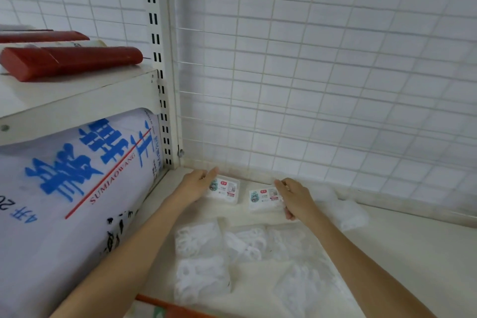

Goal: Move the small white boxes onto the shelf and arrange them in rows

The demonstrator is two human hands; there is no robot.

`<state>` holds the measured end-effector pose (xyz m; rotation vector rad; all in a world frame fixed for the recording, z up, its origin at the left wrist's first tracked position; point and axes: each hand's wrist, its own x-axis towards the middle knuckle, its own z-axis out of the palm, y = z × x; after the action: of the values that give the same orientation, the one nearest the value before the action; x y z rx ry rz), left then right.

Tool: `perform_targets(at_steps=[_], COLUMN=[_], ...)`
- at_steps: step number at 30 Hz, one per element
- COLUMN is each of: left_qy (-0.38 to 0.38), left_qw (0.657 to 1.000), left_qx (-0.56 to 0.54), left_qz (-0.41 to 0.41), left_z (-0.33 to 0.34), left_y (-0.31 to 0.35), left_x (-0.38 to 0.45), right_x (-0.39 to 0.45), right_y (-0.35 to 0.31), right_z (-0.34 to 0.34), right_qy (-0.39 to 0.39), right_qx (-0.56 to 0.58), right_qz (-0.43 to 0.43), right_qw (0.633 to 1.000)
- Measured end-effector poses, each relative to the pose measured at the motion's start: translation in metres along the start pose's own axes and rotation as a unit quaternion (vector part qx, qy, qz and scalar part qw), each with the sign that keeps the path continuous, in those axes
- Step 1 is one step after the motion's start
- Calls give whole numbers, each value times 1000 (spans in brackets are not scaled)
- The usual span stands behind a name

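cream-painted metal made up the shelf [387,245], backed by a white wire grid panel [309,72] with a slotted upright post [160,72] at its 9 o'clock edge. two small white boxes lay flat on the shelf close to the back edge, side by side and a little apart. the left box [225,189] sat near the back corner, at about 11 o'clock from the middle of the shelf; the right box [264,200] sat at its 3 o'clock, slightly nearer the person. both showed printed labels with red and teal marks, too small to read.

the left hand [197,184] rested against the 9 o'clock side of the left box, fingers reaching along its far edge in a light grasp. the right hand [296,199] gripped the 3 o'clock end of the right box, fingers curled over it and thumb at the near edge.

at 6 o'clock from the boxes lay several clear packets of white plastic pieces [201,261], and another crumpled packet [346,210] lay at 3 o'clock from the right hand. at 9 o'clock a large white sack with blue lettering [77,188] filled the neighbouring bay, under an upper shelf carrying red cases [69,60].
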<state>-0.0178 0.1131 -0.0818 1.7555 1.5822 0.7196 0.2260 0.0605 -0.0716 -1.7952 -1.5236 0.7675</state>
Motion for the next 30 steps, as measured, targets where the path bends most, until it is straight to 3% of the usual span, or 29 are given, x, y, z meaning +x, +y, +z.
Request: perform_targets(at_steps=[6,9,11,14,16,23,27,30], left_qy=[-25,-70,-108,-161,-156,-100,-46,-72], left_qw=[998,996,993,985,983,992,988,975], left_qx=[58,4,-29,41,71,-37,-72,-68], left_qz=[28,46,34,45,61,71,131,197], left_z=[-8,-15,-19,-18,-15,-6,0,12], left_y=[2,-4,-7,-11,-12,-25,-10,13], left_x=[-4,-5,-10,-13,-13,-2,-1,-6], right_x=[0,-4,-7,-11,-11,-23,-53,-86], right_y=[9,8,4,-4,-6,-4,-1,2], right_z=[-3,-7,-10,-7,1,3,-20,-49], right_qy=[-16,-26,-65,-153,-171,-44,48,113], right_qx=[-59,-114,-113,-125,-152,-204,-224,-246], right_qz=[7,-25,-47,-38,-26,-16,-39,-46], right_qw=[998,993,990,980,973,978,973,962])
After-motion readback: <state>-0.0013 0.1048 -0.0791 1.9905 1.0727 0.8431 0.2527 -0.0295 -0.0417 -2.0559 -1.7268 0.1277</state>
